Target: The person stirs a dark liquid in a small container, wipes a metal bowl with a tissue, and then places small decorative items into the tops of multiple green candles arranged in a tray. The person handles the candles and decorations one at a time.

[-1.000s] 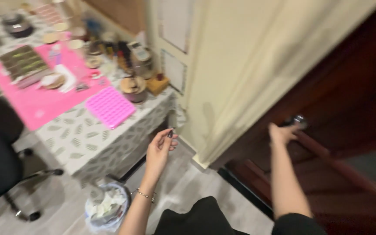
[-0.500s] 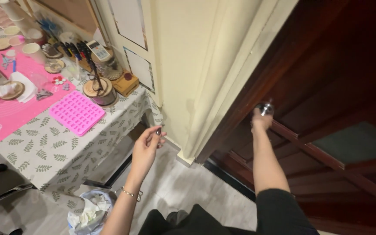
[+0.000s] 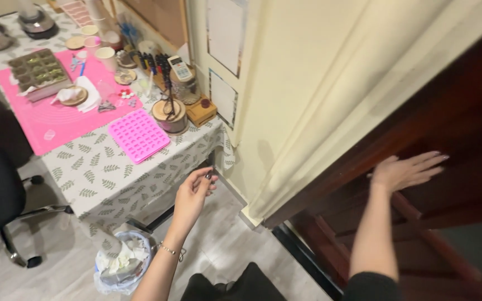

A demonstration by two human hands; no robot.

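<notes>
Dark wooden door (image 3: 453, 139) at right, beside the cream door frame (image 3: 330, 111). Right hand (image 3: 405, 170) lies flat on it, fingers spread. Left hand (image 3: 193, 192) hangs loosely curled, holding nothing, just off the table edge (image 3: 157, 192); bare floor (image 3: 224, 245) between.

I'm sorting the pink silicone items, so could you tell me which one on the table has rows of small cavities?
The smaller pink mould near the table's front edge; the big pink mat behind is flat.
</notes>
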